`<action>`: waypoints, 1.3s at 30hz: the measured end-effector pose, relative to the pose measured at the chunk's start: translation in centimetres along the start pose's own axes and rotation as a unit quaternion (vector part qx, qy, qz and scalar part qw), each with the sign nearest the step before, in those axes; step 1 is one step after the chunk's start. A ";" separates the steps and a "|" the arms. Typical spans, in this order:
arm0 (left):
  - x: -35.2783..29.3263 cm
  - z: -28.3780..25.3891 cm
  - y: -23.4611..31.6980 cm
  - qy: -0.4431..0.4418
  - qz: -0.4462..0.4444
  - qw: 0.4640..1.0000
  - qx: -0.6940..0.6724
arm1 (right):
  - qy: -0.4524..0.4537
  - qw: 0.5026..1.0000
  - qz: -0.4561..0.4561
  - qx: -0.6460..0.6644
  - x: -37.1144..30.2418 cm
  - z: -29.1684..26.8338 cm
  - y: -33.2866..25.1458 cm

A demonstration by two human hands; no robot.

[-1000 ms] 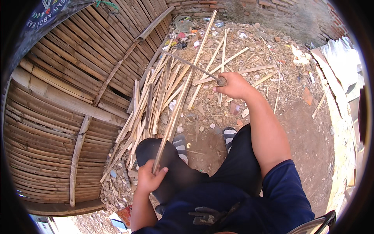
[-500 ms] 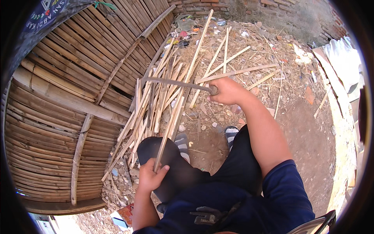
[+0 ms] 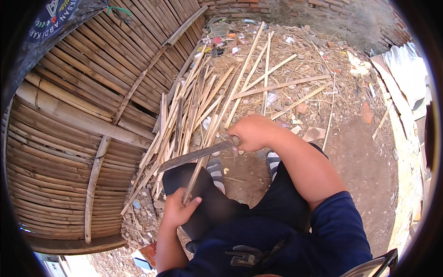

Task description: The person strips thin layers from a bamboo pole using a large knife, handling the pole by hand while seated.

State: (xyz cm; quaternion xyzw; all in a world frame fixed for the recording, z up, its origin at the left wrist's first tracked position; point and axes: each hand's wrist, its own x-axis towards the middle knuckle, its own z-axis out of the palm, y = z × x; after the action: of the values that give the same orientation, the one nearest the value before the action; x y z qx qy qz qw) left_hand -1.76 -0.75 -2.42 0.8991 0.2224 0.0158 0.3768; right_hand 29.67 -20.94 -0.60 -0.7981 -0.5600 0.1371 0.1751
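My left hand (image 3: 176, 208), low and left of centre, is closed around the near end of a long, thin bamboo strip (image 3: 194, 177). From there the strip slants away past my left knee. In my right hand (image 3: 254, 132) is the handle of a machete (image 3: 184, 159), its long dark blade pointing left. The blade lies across the strip just beyond the knee; I cannot tell whether it touches or cuts in. Beyond and to the left, a pile of similar pale strips (image 3: 183, 113) lies on the ground.
A bamboo slat wall (image 3: 55, 171) stands close on my left. A brick wall (image 3: 244, 10) closes off the far side. Rubble and litter cover the ground ahead, with loose strips (image 3: 286, 87) across it. White plastic sacks (image 3: 406, 69) sit at the right. My feet (image 3: 215, 173) are below the blade.
My right hand has come nearer and slightly left, bringing the machete blade down along the strip toward my left hand. The strip's far part has shifted a little; my left hand stays put.
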 end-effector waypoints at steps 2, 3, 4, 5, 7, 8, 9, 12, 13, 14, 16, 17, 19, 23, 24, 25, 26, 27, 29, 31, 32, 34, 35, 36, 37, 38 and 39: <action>-0.1 -0.3 0.0 -0.011 -0.002 1.000 0.007 | 0.014 0.998 0.037 0.051 0.5 -0.9 3.0; 0.0 -0.4 0.1 -0.007 0.001 1.000 0.007 | 0.068 0.993 0.069 0.065 0.6 -1.0 5.0; 0.2 -0.2 0.3 -0.004 0.008 1.000 0.004 | 0.123 0.984 0.104 0.076 0.4 -1.0 7.3; 0.3 -0.1 0.4 -0.002 0.013 1.000 0.001 | 0.176 0.971 0.136 0.089 0.3 -0.8 8.5; 0.2 -0.2 0.6 -0.005 0.005 1.000 0.006 | 0.192 0.967 0.137 0.096 0.1 -0.6 8.7; 0.2 -0.2 0.7 -0.007 0.002 1.000 0.008 | 0.201 0.965 0.138 0.100 -0.1 -0.4 8.8; 0.2 -0.1 0.7 -0.002 0.009 1.000 0.006 | 0.169 0.974 0.121 0.087 -0.2 -0.6 7.9; 0.2 0.1 0.4 0.000 0.014 1.000 0.004 | 0.075 0.994 0.060 0.052 -0.3 0.1 4.2; 0.3 0.1 0.5 0.000 0.011 1.000 0.007 | 0.049 0.997 0.050 0.037 -0.2 0.4 2.8; 0.3 0.1 0.5 0.000 0.009 1.000 0.011 | 0.023 0.999 0.040 0.022 -0.2 0.7 1.2; 0.2 0.0 0.2 0.006 0.006 1.000 0.004 | -0.002 1.000 0.009 0.003 0.0 0.7 -0.6; 0.0 0.0 0.0 0.009 0.005 1.000 0.000 | -0.003 1.000 -0.008 -0.002 0.1 0.7 -1.1; -0.2 0.2 -0.2 0.019 0.023 1.000 -0.001 | 0.005 1.000 -0.010 0.014 0.4 0.5 -0.8; -0.3 0.1 0.2 0.025 0.018 1.000 -0.005 | 0.068 0.985 0.121 0.104 0.7 -1.7 5.6; -0.3 0.2 0.3 0.025 0.013 1.000 -0.007 | 0.109 0.980 0.133 0.103 0.5 -1.4 6.8; -0.1 0.2 0.4 0.024 0.009 1.000 -0.008 | 0.150 0.973 0.145 0.103 0.4 -1.1 7.7; 0.0 0.2 0.5 0.023 0.006 1.000 -0.008 | 0.191 0.963 0.158 0.103 0.2 -0.7 8.6; 0.1 0.2 0.5 0.021 0.006 1.000 -0.012 | 0.167 0.970 0.146 0.097 0.3 -0.9 8.1; 0.0 0.2 0.4 0.013 0.002 1.000 -0.020 | 0.116 0.981 0.127 0.089 0.1 -0.9 5.9; 0.0 0.3 0.6 0.021 0.005 1.000 -0.020 | 0.052 0.991 0.117 0.049 0.2 -0.6 3.1; -0.1 0.3 0.6 0.026 0.006 0.999 -0.019 | 0.025 0.993 0.110 0.042 0.2 -0.7 1.4; -0.1 0.3 0.3 0.022 0.004 0.999 -0.029 | -0.011 0.996 0.082 0.029 -0.3 -1.1 0.1; -0.1 0.3 0.0 0.021 0.003 0.999 -0.033 | -0.024 0.998 0.060 0.025 -0.5 -1.2 -0.1; -0.1 0.3 -0.2 0.014 0.010 0.999 -0.038 | -0.034 0.998 0.038 0.021 -0.6 -1.5 -0.4; -0.1 0.2 -0.6 0.009 0.015 0.999 -0.041 | -0.036 0.997 0.056 0.024 -0.8 -2.2 -0.5; -0.1 0.0 -0.8 0.004 0.020 0.999 -0.045 | -0.039 0.996 0.075 0.027 -1.3 -3.3 -0.2; -0.1 -0.1 -0.9 0.004 0.018 0.999 -0.043 | -0.042 0.994 0.095 0.029 -1.8 -4.1 0.5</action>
State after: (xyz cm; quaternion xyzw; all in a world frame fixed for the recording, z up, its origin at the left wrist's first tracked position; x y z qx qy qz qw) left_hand -2.24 -0.20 -2.95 0.8857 0.2074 0.0358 0.4138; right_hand 31.22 -23.32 2.90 -0.8355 -0.4847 0.2028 0.1606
